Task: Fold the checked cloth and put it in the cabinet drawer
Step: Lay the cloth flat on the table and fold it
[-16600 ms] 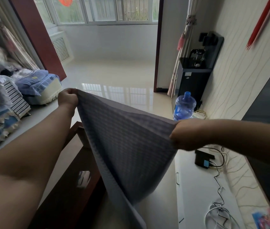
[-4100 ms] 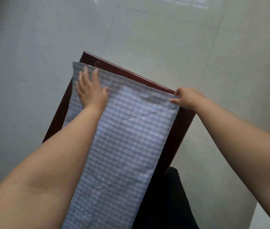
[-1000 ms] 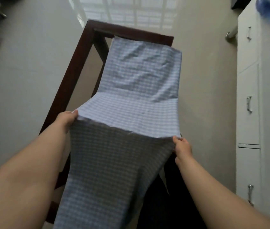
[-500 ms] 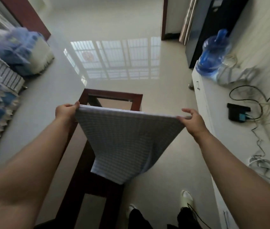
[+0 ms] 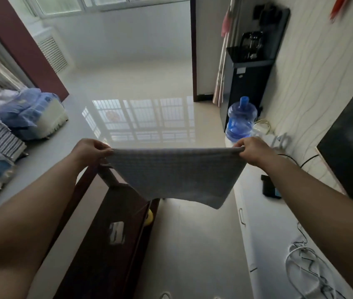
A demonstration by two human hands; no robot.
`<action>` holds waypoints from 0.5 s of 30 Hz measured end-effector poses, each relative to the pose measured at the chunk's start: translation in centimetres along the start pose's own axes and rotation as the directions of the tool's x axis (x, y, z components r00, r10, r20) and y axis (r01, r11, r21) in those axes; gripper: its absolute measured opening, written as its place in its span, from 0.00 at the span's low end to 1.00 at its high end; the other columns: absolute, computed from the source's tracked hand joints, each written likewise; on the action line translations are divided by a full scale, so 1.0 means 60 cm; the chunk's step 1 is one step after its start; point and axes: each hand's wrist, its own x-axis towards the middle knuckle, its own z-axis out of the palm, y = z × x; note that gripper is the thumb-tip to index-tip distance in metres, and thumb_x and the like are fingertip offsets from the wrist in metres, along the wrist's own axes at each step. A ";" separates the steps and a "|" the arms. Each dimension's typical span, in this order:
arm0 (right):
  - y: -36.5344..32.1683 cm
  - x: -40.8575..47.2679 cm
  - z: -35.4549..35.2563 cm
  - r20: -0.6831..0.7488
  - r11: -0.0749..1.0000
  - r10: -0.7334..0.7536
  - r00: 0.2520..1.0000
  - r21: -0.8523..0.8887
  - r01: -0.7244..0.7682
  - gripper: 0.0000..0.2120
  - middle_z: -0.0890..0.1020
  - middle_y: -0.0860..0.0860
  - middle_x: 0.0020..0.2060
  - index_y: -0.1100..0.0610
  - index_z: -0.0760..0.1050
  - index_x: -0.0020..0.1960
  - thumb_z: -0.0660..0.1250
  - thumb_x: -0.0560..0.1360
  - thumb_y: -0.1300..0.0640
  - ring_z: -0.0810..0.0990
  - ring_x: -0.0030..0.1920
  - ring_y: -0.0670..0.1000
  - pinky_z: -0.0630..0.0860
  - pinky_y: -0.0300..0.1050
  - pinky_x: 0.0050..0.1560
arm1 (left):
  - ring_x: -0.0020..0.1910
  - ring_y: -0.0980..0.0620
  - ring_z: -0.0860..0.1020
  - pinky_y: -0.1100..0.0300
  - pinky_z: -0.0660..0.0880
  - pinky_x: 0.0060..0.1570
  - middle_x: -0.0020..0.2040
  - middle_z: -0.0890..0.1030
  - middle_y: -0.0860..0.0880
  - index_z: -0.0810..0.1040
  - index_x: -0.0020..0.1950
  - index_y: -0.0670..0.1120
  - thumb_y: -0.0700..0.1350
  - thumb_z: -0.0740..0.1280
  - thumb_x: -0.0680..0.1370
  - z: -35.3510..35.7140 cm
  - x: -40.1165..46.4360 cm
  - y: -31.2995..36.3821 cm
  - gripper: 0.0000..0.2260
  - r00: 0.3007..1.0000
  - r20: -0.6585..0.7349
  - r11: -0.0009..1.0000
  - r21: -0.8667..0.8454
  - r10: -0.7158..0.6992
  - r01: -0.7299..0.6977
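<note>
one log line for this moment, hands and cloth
left hand: grips corner | right hand: grips other corner | checked cloth: folded, hanging in air | drawer: not reached

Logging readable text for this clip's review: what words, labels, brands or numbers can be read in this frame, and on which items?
None can be read.
White label on the black water dispenser: too small and blurred.
Red decoration reflected in the floor: no legible characters.
Checked cloth, held by the left hand and right hand: pattern only.

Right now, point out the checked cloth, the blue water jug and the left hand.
checked cloth (image 5: 177,173), head view, middle of the hanging panel.
blue water jug (image 5: 240,119), head view, its body.
left hand (image 5: 90,148), head view, back of hand.
</note>
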 end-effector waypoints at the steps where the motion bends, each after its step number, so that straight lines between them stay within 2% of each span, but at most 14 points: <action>1: 0.004 0.002 -0.012 -0.043 1.000 0.010 0.999 -0.012 -0.010 0.09 0.80 0.56 0.50 0.56 0.80 0.52 0.63 0.76 0.61 0.77 0.47 0.53 0.70 0.43 0.45 | 0.44 0.46 0.79 0.55 0.77 0.45 0.43 0.81 0.44 0.82 0.51 0.38 0.42 0.73 0.73 0.005 0.002 0.011 0.11 0.999 -0.011 0.998 0.044 0.043 -0.043; 4: 0.017 0.010 -0.044 -0.196 0.995 0.022 0.980 -0.086 -0.040 0.08 0.78 0.57 0.52 0.54 0.80 0.50 0.65 0.76 0.54 0.76 0.49 0.55 0.70 0.44 0.45 | 0.48 0.46 0.77 0.53 0.73 0.49 0.48 0.80 0.43 0.82 0.47 0.41 0.43 0.70 0.75 0.017 0.014 0.045 0.06 0.973 -0.097 0.954 0.241 0.208 -0.179; 6: 0.018 0.011 -0.068 -0.267 0.982 0.051 0.962 -0.161 -0.096 0.11 0.72 0.57 0.60 0.53 0.79 0.55 0.66 0.75 0.52 0.73 0.56 0.58 0.72 0.47 0.51 | 0.54 0.43 0.75 0.53 0.73 0.55 0.57 0.75 0.40 0.81 0.47 0.39 0.39 0.69 0.76 0.020 0.027 0.060 0.04 0.923 -0.169 0.915 0.277 0.345 -0.292; 8: 0.018 0.015 -0.095 -0.278 0.959 0.091 0.956 -0.236 -0.160 0.18 0.67 0.54 0.67 0.52 0.74 0.64 0.65 0.75 0.51 0.68 0.64 0.59 0.69 0.52 0.59 | 0.58 0.41 0.75 0.53 0.72 0.59 0.60 0.74 0.38 0.79 0.47 0.38 0.35 0.68 0.76 0.019 0.030 0.078 0.02 0.857 -0.191 0.868 0.247 0.479 -0.430; 10: 0.018 0.019 -0.121 -0.262 0.888 0.167 0.951 -0.379 -0.260 0.19 0.69 0.54 0.67 0.52 0.72 0.66 0.62 0.77 0.51 0.66 0.66 0.59 0.67 0.54 0.61 | 0.53 0.46 0.79 0.56 0.74 0.54 0.51 0.81 0.46 0.78 0.45 0.43 0.37 0.66 0.77 0.016 0.021 0.104 0.03 0.791 -0.170 0.807 0.189 0.587 -0.559; 12: 0.020 0.014 -0.141 -0.267 0.783 0.276 0.923 -0.495 -0.377 0.18 0.71 0.56 0.64 0.54 0.72 0.66 0.59 0.77 0.53 0.67 0.65 0.60 0.65 0.55 0.62 | 0.42 0.56 0.80 0.60 0.76 0.46 0.39 0.80 0.58 0.76 0.41 0.48 0.40 0.66 0.77 0.012 0.002 0.142 0.06 0.729 -0.173 0.749 0.157 0.663 -0.644; 14: 0.013 0.008 -0.149 -0.238 0.718 0.298 0.924 -0.583 -0.381 0.20 0.70 0.57 0.65 0.55 0.70 0.68 0.60 0.77 0.53 0.67 0.66 0.60 0.63 0.57 0.65 | 0.36 0.55 0.78 0.62 0.76 0.40 0.35 0.79 0.54 0.78 0.42 0.43 0.42 0.69 0.76 0.016 -0.021 0.185 0.03 0.697 -0.167 0.717 0.139 0.697 -0.684; 15: 0.001 0.006 -0.147 -0.179 0.754 0.238 0.954 -0.585 -0.298 0.21 0.70 0.57 0.66 0.53 0.69 0.68 0.62 0.76 0.51 0.68 0.66 0.60 0.63 0.57 0.65 | 0.34 0.55 0.77 0.65 0.74 0.37 0.35 0.78 0.53 0.79 0.42 0.42 0.42 0.70 0.75 0.022 -0.036 0.209 0.04 0.694 -0.141 0.708 0.127 0.706 -0.694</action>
